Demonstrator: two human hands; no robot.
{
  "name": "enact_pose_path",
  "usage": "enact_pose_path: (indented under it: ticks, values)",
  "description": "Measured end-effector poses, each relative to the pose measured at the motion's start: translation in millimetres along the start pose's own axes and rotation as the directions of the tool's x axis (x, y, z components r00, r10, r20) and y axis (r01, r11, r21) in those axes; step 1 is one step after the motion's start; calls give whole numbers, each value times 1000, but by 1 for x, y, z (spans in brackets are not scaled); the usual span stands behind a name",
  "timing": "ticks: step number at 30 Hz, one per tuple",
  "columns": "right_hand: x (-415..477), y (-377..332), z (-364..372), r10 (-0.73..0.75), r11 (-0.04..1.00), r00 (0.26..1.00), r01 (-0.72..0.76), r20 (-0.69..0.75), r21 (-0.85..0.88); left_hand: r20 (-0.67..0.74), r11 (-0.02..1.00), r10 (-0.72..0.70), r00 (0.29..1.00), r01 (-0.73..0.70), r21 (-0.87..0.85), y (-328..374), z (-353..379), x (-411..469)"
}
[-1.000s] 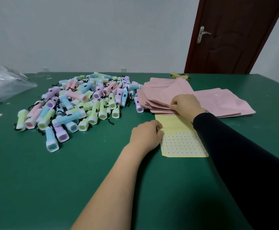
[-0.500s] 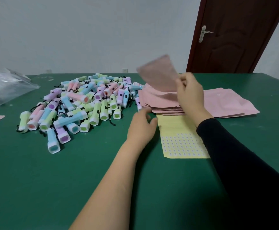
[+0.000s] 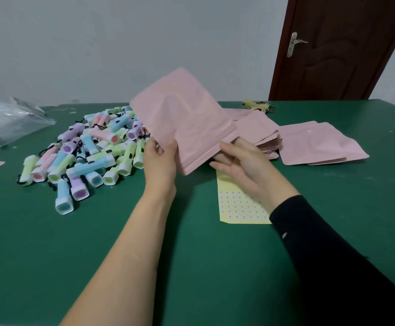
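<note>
— How far along was the packing?

— Barely begun. One pink pouch [image 3: 187,123] looked empty, and the torches [image 3: 93,149] lay loose at left.

— Held how?

— Above the tabletop [image 3: 191,267]. The left grip [image 3: 160,161] pinched its near-left edge. The right grip [image 3: 241,165] touched the mouth corner, whether pinching I couldn't tell. The long axis ran near-to-far, mouth nearest.

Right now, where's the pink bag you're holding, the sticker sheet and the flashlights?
pink bag [image 3: 191,128]: head view, middle of its front.
sticker sheet [image 3: 237,208]: head view, its dotted lower part.
flashlight pile [image 3: 93,149]: head view, middle of the heap.
</note>
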State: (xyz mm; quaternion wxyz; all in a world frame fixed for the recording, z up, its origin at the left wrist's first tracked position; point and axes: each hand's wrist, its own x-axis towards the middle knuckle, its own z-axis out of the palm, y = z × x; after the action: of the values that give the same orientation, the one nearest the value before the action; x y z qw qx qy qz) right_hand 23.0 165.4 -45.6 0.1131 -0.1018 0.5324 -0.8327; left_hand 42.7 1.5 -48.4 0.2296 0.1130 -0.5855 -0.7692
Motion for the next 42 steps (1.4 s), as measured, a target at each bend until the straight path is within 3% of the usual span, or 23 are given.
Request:
enact_pose_path:
  ticks: [3, 5, 7, 8, 11, 15, 19, 31, 42]
  values:
    - [2, 10, 15, -10, 1000, 998, 11, -61, 14, -71, 968, 98, 993, -79, 236, -4, 6, -10]
    - [2, 13, 20, -50, 999, 996, 51, -74, 15, -71, 810, 321, 944, -235, 538, -9, 7, -14]
    - [1, 12, 22, -82, 995, 995, 85, -62, 49, 103, 601, 514, 852, -443, 665, -11, 7, -16]
    - [2, 10, 22, -92, 993, 995, 95, -49, 77, 198, 564, 522, 830, -510, 650, -10, 8, -17]
    - [2, 9, 19, -106, 984, 994, 104, 9, 147, 360, 593, 461, 811, -583, 556, -10, 10, -21]
    - [1, 10, 18, -84, 987, 992, 69, 93, 148, 326, 718, 386, 863, -503, 482, -8, 10, -22]
    - [0, 10, 20, -66, 991, 994, 55, 87, 120, 301, 800, 330, 895, -434, 414, -2, 7, -19]
    - [-1, 10, 20, -135, 985, 988, 126, 79, 115, 360, 842, 237, 902, -376, 386, 9, 8, -25]
    - [-1, 5, 25, -150, 986, 986, 144, 71, 90, 357, 821, 283, 890, -417, 389, 10, 9, -25]
